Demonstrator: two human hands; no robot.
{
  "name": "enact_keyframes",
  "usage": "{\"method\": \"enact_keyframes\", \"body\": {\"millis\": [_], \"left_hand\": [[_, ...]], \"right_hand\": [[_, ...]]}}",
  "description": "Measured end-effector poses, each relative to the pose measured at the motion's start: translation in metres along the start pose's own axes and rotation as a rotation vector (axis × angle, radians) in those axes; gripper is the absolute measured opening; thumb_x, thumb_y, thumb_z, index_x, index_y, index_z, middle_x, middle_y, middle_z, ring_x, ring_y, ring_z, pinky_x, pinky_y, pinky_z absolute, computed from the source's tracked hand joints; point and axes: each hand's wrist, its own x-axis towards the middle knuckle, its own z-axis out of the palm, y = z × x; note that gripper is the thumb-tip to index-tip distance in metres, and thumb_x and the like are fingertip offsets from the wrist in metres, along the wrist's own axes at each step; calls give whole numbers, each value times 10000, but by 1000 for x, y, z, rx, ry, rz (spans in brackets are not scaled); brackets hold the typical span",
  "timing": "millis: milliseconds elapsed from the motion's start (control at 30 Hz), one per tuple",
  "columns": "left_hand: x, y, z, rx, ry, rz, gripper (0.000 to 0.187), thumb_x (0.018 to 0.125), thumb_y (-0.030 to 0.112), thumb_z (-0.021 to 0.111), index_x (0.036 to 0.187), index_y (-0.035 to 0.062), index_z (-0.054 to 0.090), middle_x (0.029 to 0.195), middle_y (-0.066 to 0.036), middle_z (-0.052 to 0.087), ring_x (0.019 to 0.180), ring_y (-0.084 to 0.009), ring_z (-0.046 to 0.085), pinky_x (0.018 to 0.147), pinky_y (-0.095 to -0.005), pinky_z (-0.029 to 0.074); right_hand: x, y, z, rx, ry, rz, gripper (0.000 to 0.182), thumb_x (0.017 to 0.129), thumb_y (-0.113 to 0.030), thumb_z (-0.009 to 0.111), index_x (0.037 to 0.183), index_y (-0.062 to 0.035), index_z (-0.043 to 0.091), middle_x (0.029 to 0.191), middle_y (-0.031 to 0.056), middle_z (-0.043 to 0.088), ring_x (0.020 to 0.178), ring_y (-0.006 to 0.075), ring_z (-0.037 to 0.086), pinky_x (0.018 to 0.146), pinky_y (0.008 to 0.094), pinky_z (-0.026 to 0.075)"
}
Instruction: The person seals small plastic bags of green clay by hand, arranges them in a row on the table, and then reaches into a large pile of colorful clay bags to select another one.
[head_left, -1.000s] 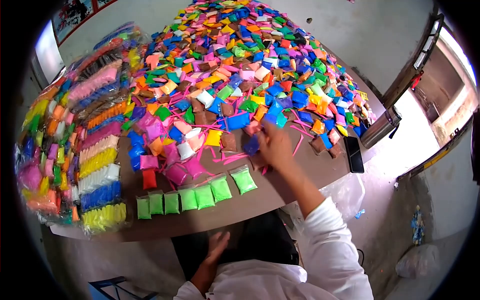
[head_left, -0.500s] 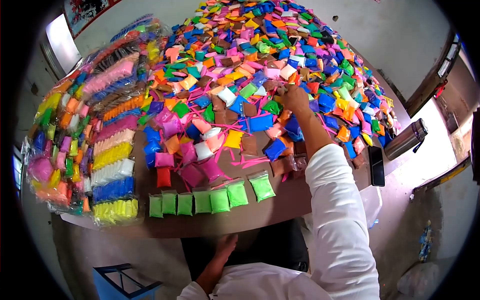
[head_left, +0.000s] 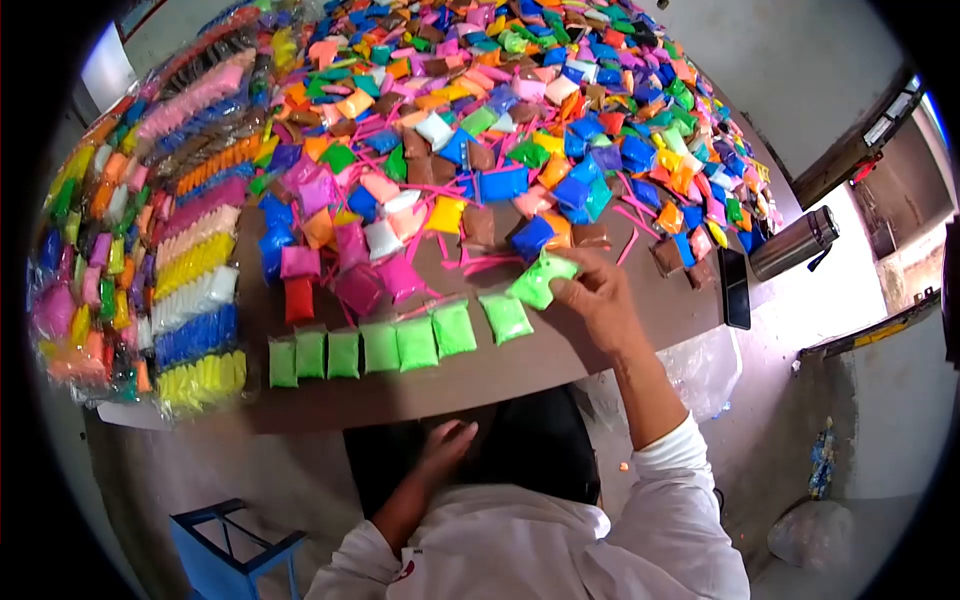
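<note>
The left hand (head_left: pixel 447 448) is over the lap, fingers loosely bent; how wide it opens cannot be told. The right hand (head_left: pixel 592 290) pinches a light green packet (head_left: pixel 538 284) between thumb and fingers, just beside the right end of a row of seven green packets (head_left: pixel 416 343) on the brown table (head_left: pixel 560 358). A blue stool (head_left: pixel 235 560) is at lower left, a doorway (head_left: pixel 880 250) at right. Wrapped bundles (head_left: pixel 200 225) lie left, then pink strips (head_left: pixel 470 265) and a colourful pile (head_left: pixel 510 80) beyond the row, then a phone (head_left: pixel 735 290) and a metal flask (head_left: pixel 795 246).
</note>
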Motion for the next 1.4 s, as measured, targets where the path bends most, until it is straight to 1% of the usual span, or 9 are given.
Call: {"method": "enact_keyframes", "body": {"millis": [167, 367, 467, 667, 767, 833, 967, 1233, 1400], "left_hand": [[-24, 25, 14, -34, -186, 116, 299, 915, 368, 607, 793, 102, 546, 670, 53, 468, 598, -40, 410, 522, -212, 303], [-64, 79, 18, 31, -269, 309, 348, 933, 392, 550, 828, 62, 517, 723, 30, 448, 666, -78, 398, 588, -261, 344], [-81, 111, 14, 161, -259, 391, 380, 942, 389, 532, 1001, 16, 574, 834, -17, 553, 740, -104, 473, 654, -262, 402], [-78, 107, 22, 270, -137, 528, 329, 969, 336, 518, 1027, 14, 560, 756, -16, 544, 675, -105, 476, 617, -260, 417], [-81, 109, 27, 176, -182, 444, 365, 967, 373, 517, 1012, 13, 557, 755, -41, 522, 696, -122, 480, 649, -298, 420], [-80, 111, 28, 157, -187, 431, 388, 968, 397, 503, 997, 14, 560, 754, -40, 529, 690, -125, 491, 644, -297, 425], [-84, 128, 28, 170, -204, 406, 449, 974, 449, 462, 974, 13, 566, 752, -38, 542, 677, -126, 501, 629, -287, 428], [-82, 110, 24, 163, -174, 416, 425, 965, 426, 504, 983, 7, 575, 722, -16, 497, 651, -108, 447, 594, -285, 399], [-89, 116, 23, 209, -146, 470, 352, 959, 351, 550, 988, 1, 577, 720, -5, 452, 659, -90, 395, 582, -270, 375]], "right_hand": [[-65, 6, 22, 210, -242, 355, 288, 846, -17, 658, 1125, 24, 597, 973, 15, 631, 858, 62, 572, 733, 212, 462], [-104, 18, 54, 194, -373, 343, 191, 854, -11, 635, 1039, 13, 599, 927, -4, 614, 848, 55, 548, 749, 210, 448], [-113, 16, 63, 308, -437, 428, 252, 854, -130, 695, 1030, 21, 598, 918, -3, 615, 829, 59, 541, 739, 217, 439], [-118, 21, 73, 197, -418, 388, 192, 900, -119, 645, 1015, 28, 600, 880, 7, 626, 814, 55, 542, 731, 218, 446], [-122, 22, 77, 256, -343, 320, 165, 908, -94, 624, 1017, 28, 599, 857, 28, 635, 767, 76, 575, 681, 212, 467], [-124, 21, 80, 419, -281, 396, 97, 923, -69, 584, 964, 17, 608, 782, 46, 625, 626, 92, 579, 546, 233, 484], [-123, 26, 82, 537, -182, 458, 95, 923, -77, 582, 939, 10, 615, 775, 48, 628, 623, 91, 586, 529, 246, 485], [-119, 17, 83, 378, -332, 467, 152, 890, -151, 645, 963, -18, 639, 792, -6, 627, 621, 40, 525, 522, 181, 391], [-112, 19, 80, 237, -371, 422, 126, 870, -99, 662, 956, -10, 640, 779, -5, 621, 666, 62, 550, 591, 223, 451]]}}
